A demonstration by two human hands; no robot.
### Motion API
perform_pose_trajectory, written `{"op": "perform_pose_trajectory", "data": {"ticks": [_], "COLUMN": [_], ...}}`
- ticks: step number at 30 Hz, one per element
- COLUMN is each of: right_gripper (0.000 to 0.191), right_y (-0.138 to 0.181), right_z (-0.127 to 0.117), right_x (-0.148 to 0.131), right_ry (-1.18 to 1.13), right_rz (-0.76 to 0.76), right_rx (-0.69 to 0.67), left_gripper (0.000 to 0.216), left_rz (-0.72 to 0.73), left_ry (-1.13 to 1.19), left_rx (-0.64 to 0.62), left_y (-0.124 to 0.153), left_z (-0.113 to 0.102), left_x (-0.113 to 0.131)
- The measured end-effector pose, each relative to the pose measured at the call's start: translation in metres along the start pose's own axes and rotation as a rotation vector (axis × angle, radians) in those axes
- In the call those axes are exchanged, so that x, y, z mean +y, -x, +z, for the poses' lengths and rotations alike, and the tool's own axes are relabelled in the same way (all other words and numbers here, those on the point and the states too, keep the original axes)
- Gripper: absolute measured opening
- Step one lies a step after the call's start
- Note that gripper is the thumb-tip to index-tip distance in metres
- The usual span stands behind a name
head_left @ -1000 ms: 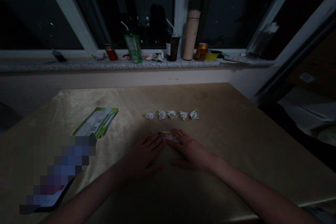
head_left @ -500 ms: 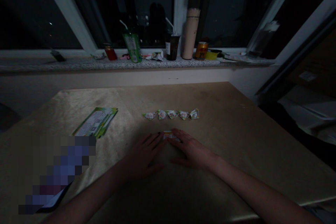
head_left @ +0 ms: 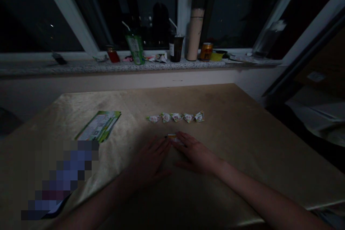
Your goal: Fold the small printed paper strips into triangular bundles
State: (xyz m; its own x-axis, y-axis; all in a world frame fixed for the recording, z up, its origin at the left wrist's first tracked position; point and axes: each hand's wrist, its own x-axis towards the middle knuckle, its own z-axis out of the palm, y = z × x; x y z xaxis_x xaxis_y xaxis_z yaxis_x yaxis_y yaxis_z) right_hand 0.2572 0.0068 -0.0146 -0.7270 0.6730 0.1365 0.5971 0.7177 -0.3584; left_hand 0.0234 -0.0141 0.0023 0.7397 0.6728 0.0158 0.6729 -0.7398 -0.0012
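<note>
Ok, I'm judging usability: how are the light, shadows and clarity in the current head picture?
Head view: dim, with sheen on the table at left; head view: dark shadow about the left hand; head view: blocky pixels hide most of the flat device, and print on the packet at the right hand is unreadable.
</note>
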Motion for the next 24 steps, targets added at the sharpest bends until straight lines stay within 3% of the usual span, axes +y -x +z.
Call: {"op": "perform_pose_trajectory", "data": {"ticks": [8, 15, 24], "right_gripper": [0.064, 0.060, 0.053], "right_y": [0.000, 0.002, 0.005], "right_z": [0.001, 0.004, -0.005], "right_x": [0.000, 0.000, -0.003], "right_ry": [0.028, 0.053, 0.167], "right_rz": [-0.012, -0.014, -0.120], "right_rx": [0.036, 0.054, 0.100], "left_gripper": [0.060, 0.048, 0.044], "left_rz": [-0.028, -0.045, -0.043], "left_ry": [-0.033, -0.012, 0.042], "left_rx": [0.067, 0.104, 0.119], "left_y": [0.003, -0.003, -0.004], "left_z": [0.006, -0.001, -0.006], "left_x": [0.009, 0.013, 0.012]}}
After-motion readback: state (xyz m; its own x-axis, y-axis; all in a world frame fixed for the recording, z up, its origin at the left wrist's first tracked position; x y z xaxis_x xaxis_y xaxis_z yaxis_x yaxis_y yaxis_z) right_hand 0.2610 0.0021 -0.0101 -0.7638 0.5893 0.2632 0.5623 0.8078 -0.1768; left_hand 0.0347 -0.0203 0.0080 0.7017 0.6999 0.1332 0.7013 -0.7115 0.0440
